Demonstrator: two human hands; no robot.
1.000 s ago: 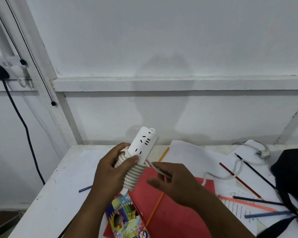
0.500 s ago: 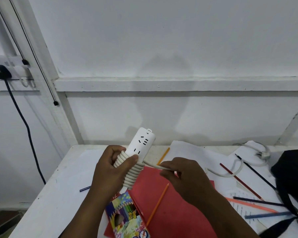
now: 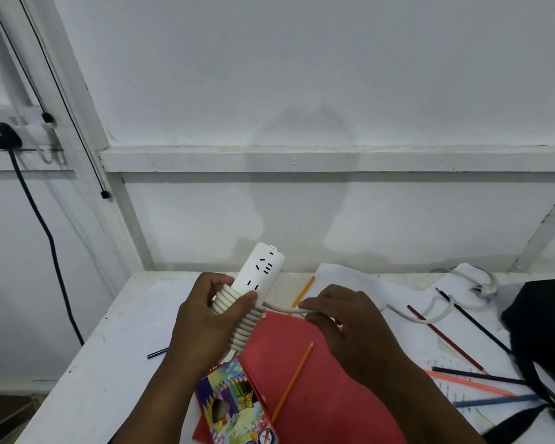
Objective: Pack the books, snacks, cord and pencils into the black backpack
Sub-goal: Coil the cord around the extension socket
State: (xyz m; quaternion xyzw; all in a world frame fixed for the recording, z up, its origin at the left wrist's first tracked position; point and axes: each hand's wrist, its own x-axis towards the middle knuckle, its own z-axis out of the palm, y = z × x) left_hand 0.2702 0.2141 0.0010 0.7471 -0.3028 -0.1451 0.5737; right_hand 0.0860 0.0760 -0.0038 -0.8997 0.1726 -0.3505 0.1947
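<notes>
My left hand (image 3: 205,322) grips a white power strip (image 3: 263,267) held upright over the table, with its white cord (image 3: 241,325) coiled in many turns round the lower half. My right hand (image 3: 340,318) pinches the free length of cord just right of the strip. The rest of the cord trails right to its plug (image 3: 484,286). A red book (image 3: 305,392) lies under my hands, with an orange pencil (image 3: 292,382) on it and a colourful pencil box (image 3: 237,408) at its left. The black backpack (image 3: 545,341) sits at the right edge.
Loose pencils (image 3: 446,338) in red, dark blue and orange lie over white papers (image 3: 366,283) on the right of the white table (image 3: 109,363). A dark pencil (image 3: 157,353) lies left of my arm. A black cable (image 3: 45,238) hangs from a wall socket at left.
My right hand has carried the cord up and right round the strip, adding to the coil. The slack loop near the plug has shortened. The left hand keeps its grip.
</notes>
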